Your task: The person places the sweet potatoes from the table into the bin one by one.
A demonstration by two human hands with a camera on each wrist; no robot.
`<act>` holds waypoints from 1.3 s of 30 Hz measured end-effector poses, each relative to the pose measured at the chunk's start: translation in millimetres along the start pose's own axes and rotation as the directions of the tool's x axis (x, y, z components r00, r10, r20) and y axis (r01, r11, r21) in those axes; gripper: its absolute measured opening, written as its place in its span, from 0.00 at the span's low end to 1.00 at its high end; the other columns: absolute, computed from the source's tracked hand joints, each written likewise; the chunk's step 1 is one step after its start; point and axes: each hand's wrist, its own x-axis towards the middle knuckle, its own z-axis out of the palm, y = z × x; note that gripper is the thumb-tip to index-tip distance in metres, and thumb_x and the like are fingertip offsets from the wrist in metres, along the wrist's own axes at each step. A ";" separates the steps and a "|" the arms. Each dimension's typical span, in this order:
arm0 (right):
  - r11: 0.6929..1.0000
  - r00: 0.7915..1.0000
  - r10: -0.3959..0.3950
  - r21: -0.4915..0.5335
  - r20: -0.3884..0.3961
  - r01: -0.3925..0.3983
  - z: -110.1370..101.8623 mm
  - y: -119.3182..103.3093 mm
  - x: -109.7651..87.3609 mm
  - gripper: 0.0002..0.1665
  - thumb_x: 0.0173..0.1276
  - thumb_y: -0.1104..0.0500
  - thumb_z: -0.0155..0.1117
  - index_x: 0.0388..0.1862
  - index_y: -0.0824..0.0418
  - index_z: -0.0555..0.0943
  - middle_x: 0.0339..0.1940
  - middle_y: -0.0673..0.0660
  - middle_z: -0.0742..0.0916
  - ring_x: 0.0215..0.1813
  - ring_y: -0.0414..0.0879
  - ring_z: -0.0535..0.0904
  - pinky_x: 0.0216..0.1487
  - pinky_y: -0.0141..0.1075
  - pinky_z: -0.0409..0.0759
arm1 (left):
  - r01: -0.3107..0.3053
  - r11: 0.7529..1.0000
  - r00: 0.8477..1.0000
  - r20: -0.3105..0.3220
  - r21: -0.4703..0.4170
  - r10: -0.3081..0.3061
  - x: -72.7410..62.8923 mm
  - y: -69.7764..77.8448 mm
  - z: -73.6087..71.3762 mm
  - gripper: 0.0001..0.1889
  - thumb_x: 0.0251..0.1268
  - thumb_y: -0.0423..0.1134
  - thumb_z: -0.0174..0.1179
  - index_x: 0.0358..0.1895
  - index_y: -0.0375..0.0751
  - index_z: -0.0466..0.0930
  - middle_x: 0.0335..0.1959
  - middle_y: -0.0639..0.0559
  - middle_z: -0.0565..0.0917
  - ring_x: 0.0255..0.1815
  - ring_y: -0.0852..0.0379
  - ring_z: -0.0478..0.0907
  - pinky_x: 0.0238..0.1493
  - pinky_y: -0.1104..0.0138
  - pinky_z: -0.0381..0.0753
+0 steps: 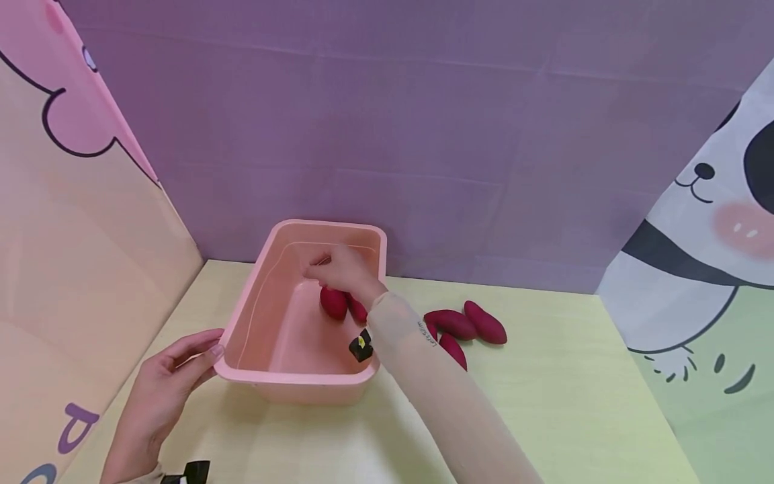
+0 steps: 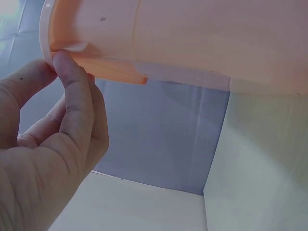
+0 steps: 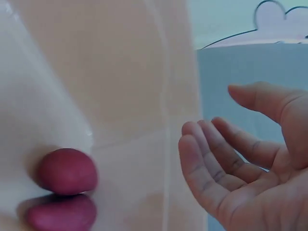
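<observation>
A pink plastic basin stands on the table, its near left corner pinched at the rim between the thumb and fingers of my left hand. In the left wrist view the thumb and fingertips meet at the basin's lip. My right hand hovers inside the basin, fingers relaxed and apart with nothing between them. Below it, two dark red sweet potatoes lie on the basin floor; one is the rounded sweet potato, the other the lower sweet potato. My right forearm crosses over the basin's right rim.
Right of the basin lie several more sweet potatoes, among them a long one and another touching it; my sleeve partly hides some. A purple cloth wall rises behind the table, with printed panels at both sides.
</observation>
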 end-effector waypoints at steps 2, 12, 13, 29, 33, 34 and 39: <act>0.999 1.000 -0.020 0.043 0.003 0.020 -3.6 -6.1 -2.5 0.08 0.67 0.57 0.71 0.42 0.59 0.86 0.34 0.53 0.86 0.37 0.51 0.82 0.40 0.38 0.87 | -0.003 1.000 1.000 -0.001 -0.003 0.003 0.2 0.2 -0.6 0.15 0.70 0.26 0.61 0.58 0.30 0.81 0.44 0.52 0.85 0.43 0.61 0.84 0.46 0.69 0.87; 0.990 0.989 -0.139 -0.042 -0.050 0.137 -39.8 -23.1 -33.6 0.19 0.67 0.53 0.70 0.54 0.60 0.83 0.45 0.51 0.86 0.44 0.44 0.83 0.44 0.31 0.86 | 0.003 1.000 1.000 -0.006 -0.014 -0.003 2.8 0.0 -1.6 0.15 0.69 0.25 0.61 0.57 0.31 0.82 0.45 0.52 0.86 0.43 0.60 0.84 0.46 0.69 0.86; 0.986 0.986 -0.155 -0.064 -0.055 0.152 -45.0 -21.6 -39.2 0.20 0.67 0.53 0.70 0.55 0.60 0.83 0.46 0.51 0.86 0.46 0.44 0.82 0.46 0.32 0.85 | 0.001 1.000 1.000 -0.002 -0.018 -0.001 3.1 -0.3 -1.7 0.14 0.70 0.25 0.60 0.57 0.31 0.82 0.45 0.52 0.86 0.43 0.60 0.84 0.46 0.69 0.86; 0.994 0.967 -0.098 -0.064 -0.237 0.085 -102.0 73.1 -141.9 0.17 0.69 0.53 0.70 0.54 0.54 0.82 0.48 0.51 0.86 0.45 0.46 0.84 0.45 0.41 0.86 | 0.024 1.000 1.000 0.006 -0.010 -0.024 4.1 2.4 -1.1 0.15 0.69 0.27 0.62 0.57 0.32 0.82 0.47 0.54 0.86 0.45 0.62 0.84 0.48 0.69 0.85; 0.996 0.951 -0.092 -0.039 -0.296 0.084 -108.6 110.6 -158.9 0.16 0.69 0.55 0.70 0.54 0.55 0.83 0.49 0.55 0.86 0.44 0.46 0.84 0.50 0.42 0.84 | 0.030 1.000 1.000 0.003 -0.010 -0.030 3.6 3.0 -0.8 0.15 0.69 0.27 0.62 0.57 0.32 0.82 0.46 0.54 0.86 0.44 0.62 0.84 0.48 0.69 0.86; 0.996 0.946 -0.091 -0.025 -0.311 0.088 -109.9 120.7 -161.6 0.16 0.69 0.56 0.70 0.54 0.56 0.83 0.49 0.56 0.86 0.44 0.47 0.84 0.50 0.41 0.85 | 0.030 0.999 1.000 0.001 -0.013 -0.030 3.5 3.2 -0.6 0.15 0.69 0.27 0.62 0.57 0.32 0.82 0.46 0.54 0.86 0.44 0.62 0.84 0.48 0.69 0.86; 0.996 0.914 -0.071 0.015 -0.398 0.084 -116.7 165.7 -172.1 0.17 0.69 0.60 0.70 0.54 0.64 0.82 0.50 0.61 0.86 0.47 0.50 0.83 0.49 0.32 0.84 | 0.052 0.998 0.999 -0.011 -0.022 -0.052 2.1 4.0 0.6 0.15 0.69 0.27 0.63 0.57 0.33 0.83 0.47 0.55 0.86 0.44 0.62 0.84 0.48 0.69 0.86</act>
